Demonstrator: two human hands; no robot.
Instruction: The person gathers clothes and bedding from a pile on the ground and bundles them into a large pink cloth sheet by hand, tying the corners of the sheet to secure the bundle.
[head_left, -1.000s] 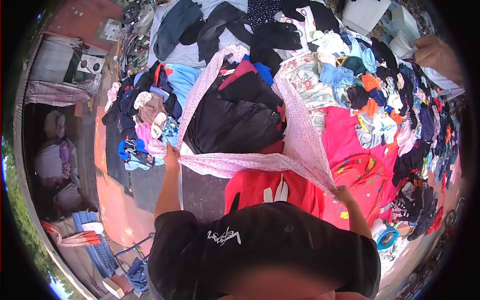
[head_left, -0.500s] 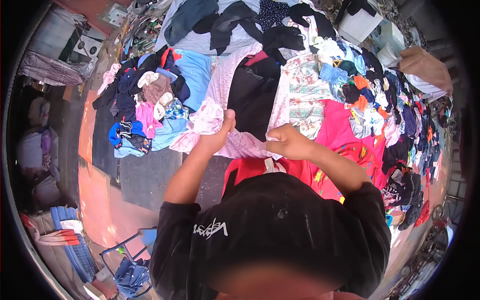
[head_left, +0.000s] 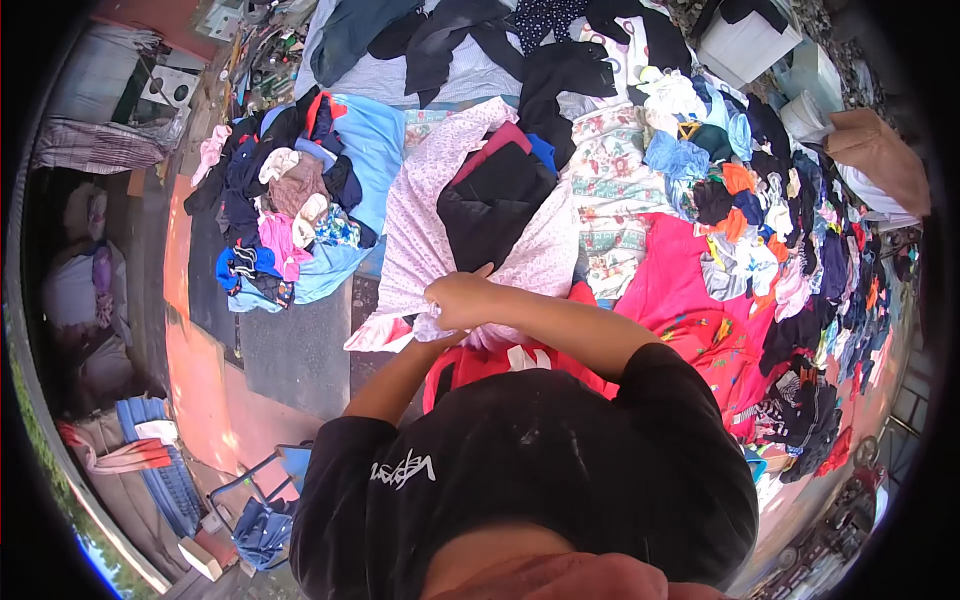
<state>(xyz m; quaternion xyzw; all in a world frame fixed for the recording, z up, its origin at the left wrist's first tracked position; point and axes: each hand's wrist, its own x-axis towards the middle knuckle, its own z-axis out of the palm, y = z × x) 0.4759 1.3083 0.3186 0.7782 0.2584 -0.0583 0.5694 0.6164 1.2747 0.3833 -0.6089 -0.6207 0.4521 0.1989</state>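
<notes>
A pale pink patterned cloth is spread in front of me, its near edges gathered at my hands. Folded clothes lie on it: a black garment, a maroon piece and a bit of blue fabric. My right hand reaches across to the left and is closed around bunched pink cloth. Under it, close to my body, is my left hand, mostly covered by the right, so its fingers are hidden. The wrists cross near the cloth's near end.
Mixed clothes are heaped at left on a light blue cloth. Floral fabric and red fabric lie to the right, beside a long pile of clothes. Dark garments lie at the back. A folding chair stands lower left.
My right hand has moved left across my left hand, carrying its bunched cloth. The pink cloth's sides have drawn inward over the black garment's near end, and the left hand has lowered.
</notes>
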